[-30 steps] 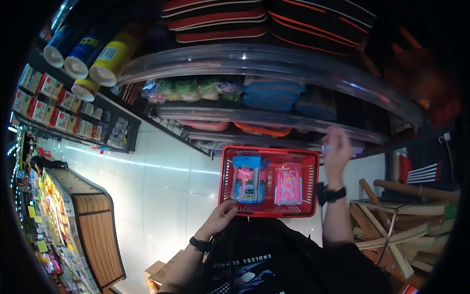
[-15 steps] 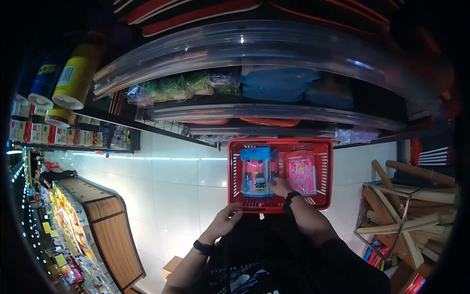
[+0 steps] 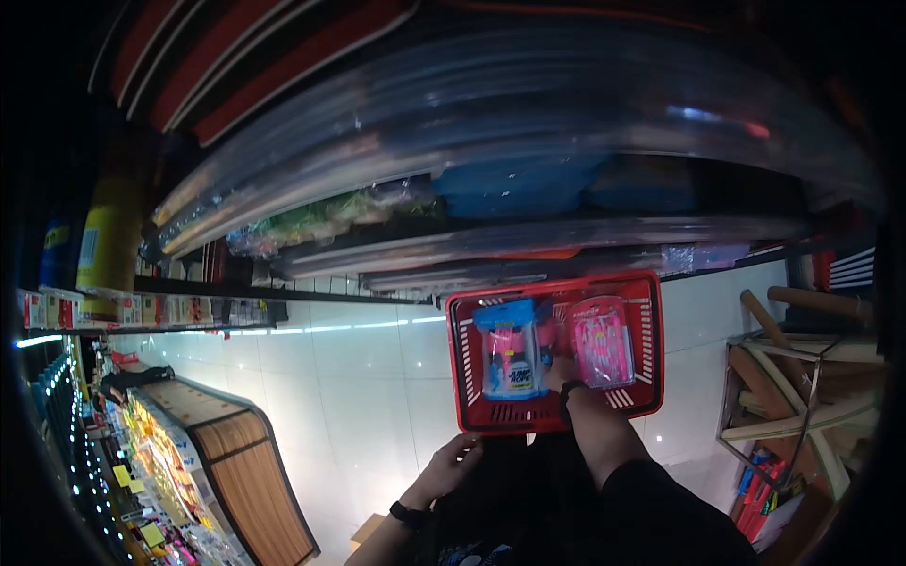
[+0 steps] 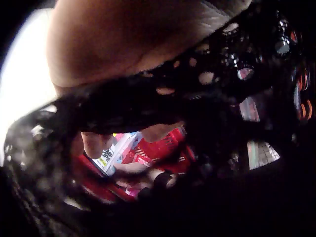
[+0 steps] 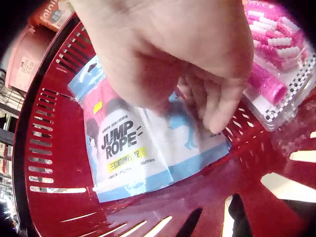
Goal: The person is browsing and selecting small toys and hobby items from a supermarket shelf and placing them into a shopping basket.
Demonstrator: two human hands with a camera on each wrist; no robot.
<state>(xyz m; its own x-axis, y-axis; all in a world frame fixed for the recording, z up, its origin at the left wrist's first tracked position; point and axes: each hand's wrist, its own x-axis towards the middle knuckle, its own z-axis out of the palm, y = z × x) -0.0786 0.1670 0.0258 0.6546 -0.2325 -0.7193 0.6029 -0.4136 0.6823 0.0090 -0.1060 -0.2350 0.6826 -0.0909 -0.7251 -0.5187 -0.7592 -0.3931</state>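
Observation:
A red shopping basket [image 3: 651, 377] holds a blue-and-white jump rope packet [image 3: 510, 368] and a clear-fronted pack with pink-and-white contents [image 3: 604, 354]. Inside it, my right hand [image 3: 559, 374] grips the right side of the jump rope packet, between the two packs. In the right wrist view, fingers of the right hand [image 5: 173, 54] curl over the packet's side, and the thumb is hidden. Just outside the basket's near left corner is my left hand [image 3: 451, 467], loosely bent with nothing seen in it. Dark blurred mesh covers much of the left wrist view.
Shelves with clear plastic fronts [image 3: 472, 108] run across behind the basket, holding blue and green wrapped goods. Yellow cylindrical containers [image 3: 106, 241] stand at left. A metal rack of wooden pieces [image 3: 783, 396] is at right, a wood-panelled display counter [image 3: 250, 481] at lower left.
My right hand has come from beside the shelf, at the basket's right, down into the basket to the jump rope packet. My left hand has shifted from the near rim to just outside it.

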